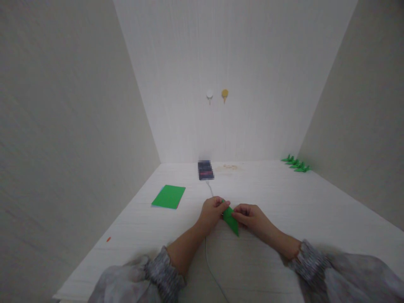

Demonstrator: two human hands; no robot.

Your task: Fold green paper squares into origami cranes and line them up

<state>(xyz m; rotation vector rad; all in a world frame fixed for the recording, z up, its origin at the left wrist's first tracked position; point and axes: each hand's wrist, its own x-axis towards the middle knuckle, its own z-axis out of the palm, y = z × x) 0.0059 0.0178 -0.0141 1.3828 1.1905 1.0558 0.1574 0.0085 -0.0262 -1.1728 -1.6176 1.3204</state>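
Observation:
A folded piece of green paper (231,219), narrow and pointed at its near end, is held between both hands just above the white table (284,198). My left hand (212,211) pinches its far end with closed fingers. My right hand (251,219) grips its right edge, fingers curled. Both forearms come in from the bottom in grey patterned sleeves.
A stack of green paper sheets (168,196) lies to the left. Several small green folded figures (296,164) line the back right corner. A dark small device (205,170) sits at the back with a white cable (208,252) running toward me. Two round hooks (217,95) hang on the wall. Walls close in left and right.

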